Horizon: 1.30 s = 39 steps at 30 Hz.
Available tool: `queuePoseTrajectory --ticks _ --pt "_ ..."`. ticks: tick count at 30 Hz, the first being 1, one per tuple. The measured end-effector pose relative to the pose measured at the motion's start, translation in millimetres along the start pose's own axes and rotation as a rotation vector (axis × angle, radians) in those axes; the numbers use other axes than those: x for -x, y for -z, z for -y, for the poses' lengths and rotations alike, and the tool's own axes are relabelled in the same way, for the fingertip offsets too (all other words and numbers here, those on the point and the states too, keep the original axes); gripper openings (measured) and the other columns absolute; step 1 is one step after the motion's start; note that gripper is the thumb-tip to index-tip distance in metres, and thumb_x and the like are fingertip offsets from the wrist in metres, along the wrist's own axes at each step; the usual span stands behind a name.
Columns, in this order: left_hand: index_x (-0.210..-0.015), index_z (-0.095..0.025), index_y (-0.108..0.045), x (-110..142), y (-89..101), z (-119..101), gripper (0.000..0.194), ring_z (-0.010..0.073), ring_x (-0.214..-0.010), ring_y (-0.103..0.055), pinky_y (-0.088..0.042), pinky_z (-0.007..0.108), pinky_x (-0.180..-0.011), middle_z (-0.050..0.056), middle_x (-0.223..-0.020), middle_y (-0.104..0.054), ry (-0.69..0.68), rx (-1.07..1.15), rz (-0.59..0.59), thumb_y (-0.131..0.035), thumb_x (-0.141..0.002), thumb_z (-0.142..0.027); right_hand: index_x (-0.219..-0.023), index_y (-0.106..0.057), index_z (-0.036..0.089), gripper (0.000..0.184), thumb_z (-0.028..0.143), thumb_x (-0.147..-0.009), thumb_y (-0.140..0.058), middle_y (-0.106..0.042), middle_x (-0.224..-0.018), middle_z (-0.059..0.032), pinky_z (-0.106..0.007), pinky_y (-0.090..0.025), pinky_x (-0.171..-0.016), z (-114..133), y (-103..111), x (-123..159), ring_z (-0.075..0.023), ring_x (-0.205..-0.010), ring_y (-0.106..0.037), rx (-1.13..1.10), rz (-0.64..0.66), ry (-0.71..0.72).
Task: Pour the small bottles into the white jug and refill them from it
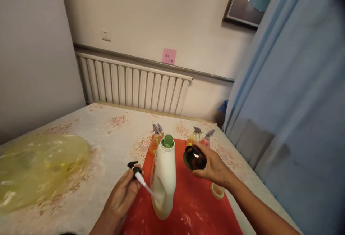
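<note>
My left hand (124, 190) is closed around a black pump head (136, 170), whose white tube slants down in front of a large jug. That white jug (165, 177) stands upright and uncapped between my hands, with a green spout in its mouth. In my right hand (214, 165) is a dark brown bottle (194, 158), tilted so that its open neck faces up and left, to the right of the jug and apart from it. Below the right wrist, a pale round cap (217, 191) rests on the red sheet (192, 202).
Spray bottles with grey triggers stand behind: a yellowish one (155, 141) left of the jug, another yellow one (192, 138) and a pink one (207, 139) to the right. A clear yellow plastic bag (43, 170) covers the table's left side. A blue curtain (291, 94) hangs at right.
</note>
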State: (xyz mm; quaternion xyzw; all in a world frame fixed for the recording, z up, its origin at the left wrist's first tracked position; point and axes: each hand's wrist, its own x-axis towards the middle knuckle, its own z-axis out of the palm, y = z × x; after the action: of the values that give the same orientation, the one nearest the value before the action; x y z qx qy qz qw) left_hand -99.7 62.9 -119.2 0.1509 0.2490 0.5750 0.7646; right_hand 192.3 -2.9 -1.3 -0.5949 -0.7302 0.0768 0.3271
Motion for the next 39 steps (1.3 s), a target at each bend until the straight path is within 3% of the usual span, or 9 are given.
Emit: queuePoseTrajectory --ticks 5,10,21,31,39 --pt "-0.095 -0.013 -0.068 -29.6 24.7 6.0 0.017 0.0143 -0.076 -0.068 -0.059 0.023 -0.072 0.002 -0.086 -0.071 0.060 -0.025 0.119 -0.064 -0.079 -0.010 -0.131 -0.049 0.021 0.077 0.027 -0.058 -0.075 -0.060 -0.122 -0.0083 -0.042 -0.042 -0.096 14.0 10.2 -32.6 -0.0281 -0.110 -0.056 0.197 0.020 0.052" --pt "-0.098 -0.015 -0.067 -42.5 37.3 12.9 0.027 0.0153 -0.077 -0.066 -0.056 0.024 -0.074 0.002 -0.089 -0.069 0.129 -0.042 0.250 -0.075 -0.073 -0.021 -0.129 -0.050 0.023 0.078 0.026 -0.057 -0.076 -0.060 -0.116 -0.0068 -0.039 -0.044 -0.089 24.3 12.9 -53.4 -0.0273 -0.103 -0.056 0.308 0.068 0.078" --pt "-0.095 -0.014 -0.068 -61.3 73.3 32.4 0.025 0.0156 -0.077 -0.066 -0.054 0.027 -0.077 0.003 -0.087 -0.070 0.251 0.014 0.284 -0.076 -0.072 -0.019 -0.129 -0.048 0.024 0.077 0.025 -0.057 -0.075 -0.057 -0.113 -0.0088 -0.036 -0.043 -0.083 43.1 11.7 -74.0 -0.0277 -0.101 -0.052 0.501 0.165 0.088" --pt "-0.101 -0.017 -0.068 -68.3 79.5 26.7 0.030 0.0157 -0.080 -0.065 -0.054 0.025 -0.077 0.002 -0.089 -0.069 0.229 0.017 0.349 -0.076 -0.073 -0.024 -0.126 -0.047 0.024 0.067 0.022 -0.062 -0.068 -0.058 -0.107 -0.0090 -0.034 -0.041 -0.080 53.6 14.0 -81.3 -0.0269 -0.099 -0.051 0.673 0.227 0.146" --pt "-0.098 -0.017 -0.069 -70.6 81.6 25.0 0.029 0.0161 -0.081 -0.065 -0.054 0.026 -0.079 0.002 -0.089 -0.069 0.261 0.046 0.323 -0.077 -0.071 -0.023 -0.124 -0.047 0.023 0.060 0.021 -0.066 -0.064 -0.058 -0.103 -0.0087 -0.033 -0.040 -0.079 64.5 17.0 -84.1 -0.0253 -0.094 -0.050 0.764 0.249 0.185"
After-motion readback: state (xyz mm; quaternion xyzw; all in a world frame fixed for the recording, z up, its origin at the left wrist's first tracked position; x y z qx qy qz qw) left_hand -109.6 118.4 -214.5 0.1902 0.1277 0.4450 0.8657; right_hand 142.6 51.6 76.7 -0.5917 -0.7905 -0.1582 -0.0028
